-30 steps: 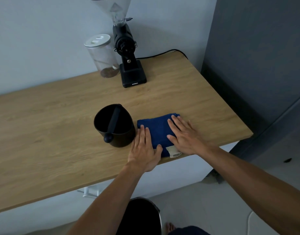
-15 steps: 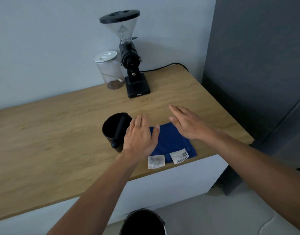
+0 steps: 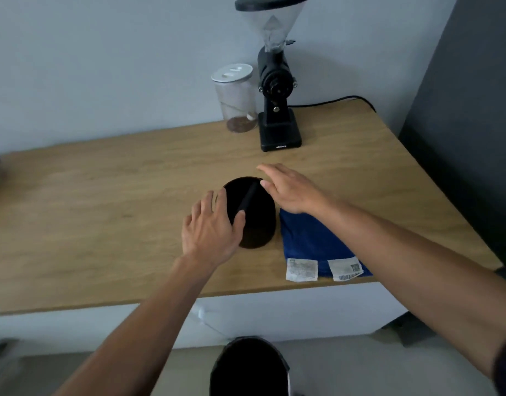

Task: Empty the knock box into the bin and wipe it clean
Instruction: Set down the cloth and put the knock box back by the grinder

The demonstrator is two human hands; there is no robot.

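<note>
The black knock box [image 3: 257,221] stands upright on the wooden counter [image 3: 103,212], its knock bar running across the open top. My left hand [image 3: 210,228] is at its left side, fingers spread, thumb against the wall near the bar's end. My right hand [image 3: 291,188] hovers flat and open over its right rim. A folded blue cloth [image 3: 314,240] with two white tags lies just right of the box, near the counter's front edge. The black bin [image 3: 249,367] sits on the floor below, directly under the counter's edge.
A black coffee grinder [image 3: 276,90] with a clear hopper and a glass jar [image 3: 237,98] with a white lid stand at the back by the wall. A power cable runs right from the grinder. A dark grey panel [image 3: 460,110] borders the counter's right end.
Both hands have lifted off the blue cloth and moved left to the knock box. The left hand now touches its side; the right hovers over its rim.
</note>
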